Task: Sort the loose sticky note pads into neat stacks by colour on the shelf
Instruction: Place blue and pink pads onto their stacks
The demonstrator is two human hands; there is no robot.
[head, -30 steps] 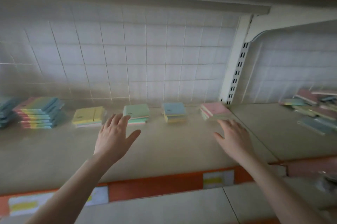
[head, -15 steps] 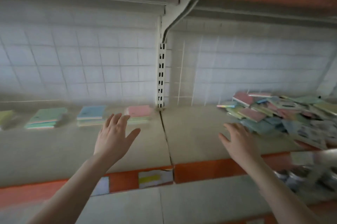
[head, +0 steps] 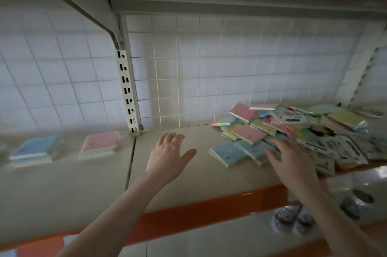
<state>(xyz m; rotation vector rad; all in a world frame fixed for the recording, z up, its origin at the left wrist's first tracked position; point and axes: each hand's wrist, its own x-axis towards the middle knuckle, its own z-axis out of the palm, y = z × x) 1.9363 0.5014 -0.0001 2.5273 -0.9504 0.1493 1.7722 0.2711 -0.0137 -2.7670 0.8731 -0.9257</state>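
Observation:
A loose heap of sticky note pads (head: 289,129) in pink, blue, green and yellow lies on the right part of the beige shelf (head: 188,189). A blue pad (head: 227,153) sits at the heap's near left edge. My right hand (head: 291,160) hovers flat, fingers spread, over the heap's front edge and holds nothing. My left hand (head: 167,156) is open above the bare shelf left of the heap. On the left shelf section stand a pink-topped stack (head: 99,144) and a blue-topped stack (head: 35,150).
A white slotted upright (head: 127,89) and a seam divide the two shelf sections. The shelf has an orange front lip (head: 199,212). Cans (head: 293,219) stand on the lower shelf at the right. An upper shelf hangs close overhead. White tiles back the shelf.
The view has swung right, from the sorted stacks to the loose heap. Both hands moved right with it, and my right hand now reaches over the heap's front edge.

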